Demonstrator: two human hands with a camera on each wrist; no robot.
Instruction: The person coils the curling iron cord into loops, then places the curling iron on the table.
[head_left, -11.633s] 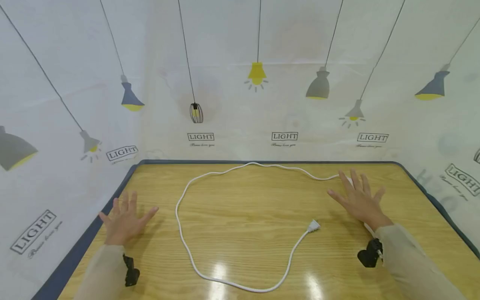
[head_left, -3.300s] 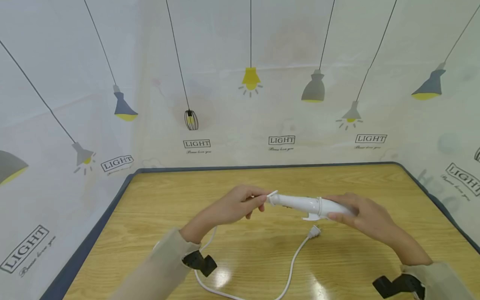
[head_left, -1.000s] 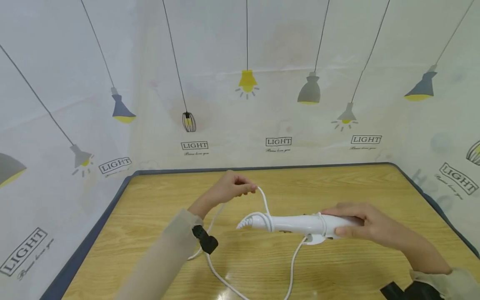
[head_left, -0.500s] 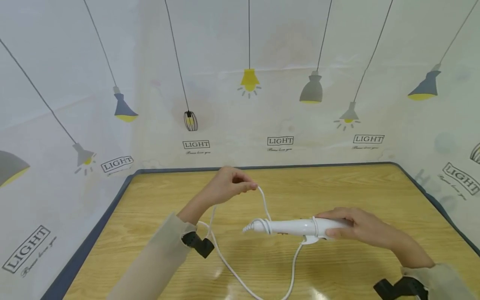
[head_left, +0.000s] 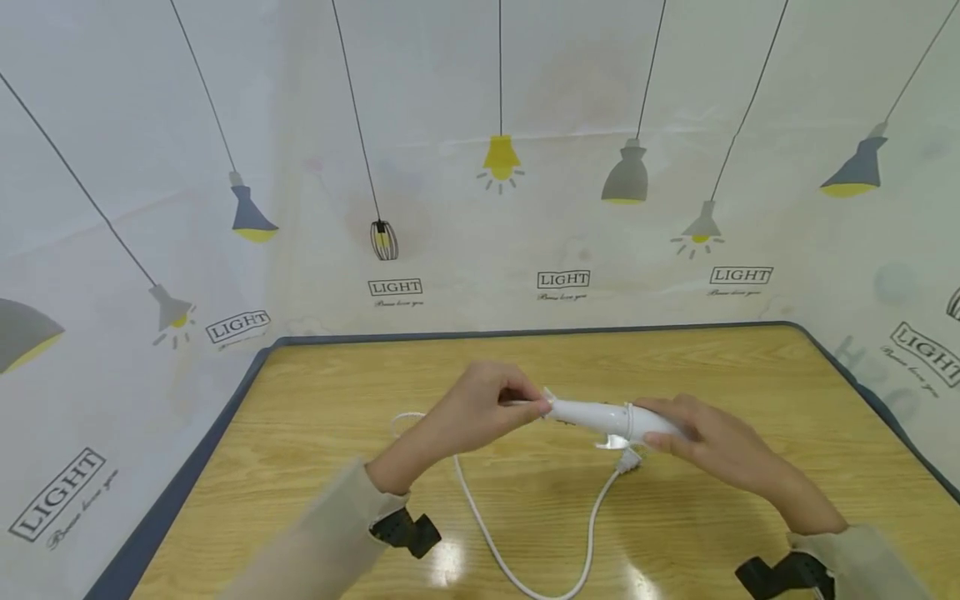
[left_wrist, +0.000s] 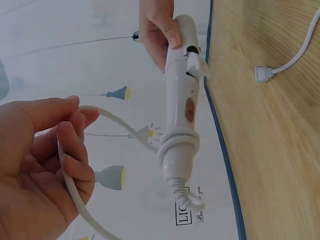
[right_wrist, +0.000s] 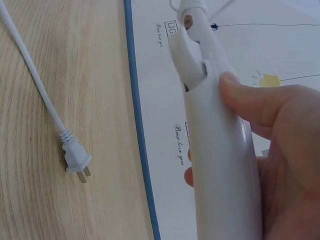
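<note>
So, lamp-printed sheeting [head_left: 450, 100] surrounds the glossy wood-grained worktop [head_left: 360, 375]; above it my right grip [head_left: 712, 437] curls round a smooth, tubular white appliance [left_wrist: 181, 95], while my left grip [head_left: 480, 408] pinches its slim cord [left_wrist: 82, 207], looped about the narrower end [left_wrist: 176, 169]. The plug [right_wrist: 76, 155] lies below.

1. Your right hand [right_wrist: 295, 155] grips the white device [right_wrist: 220, 170], thumb near its lever [right_wrist: 187, 56].
2. White cord [right_wrist: 192, 4] loops round the device's far end.
3. Left of it, you see a two-pin plug [right_wrist: 76, 156] on the wood-grain table [right_wrist: 102, 75].
4. A blue edge [right_wrist: 134, 90] separates the table from the printed white sheet [right_wrist: 157, 95].
</note>
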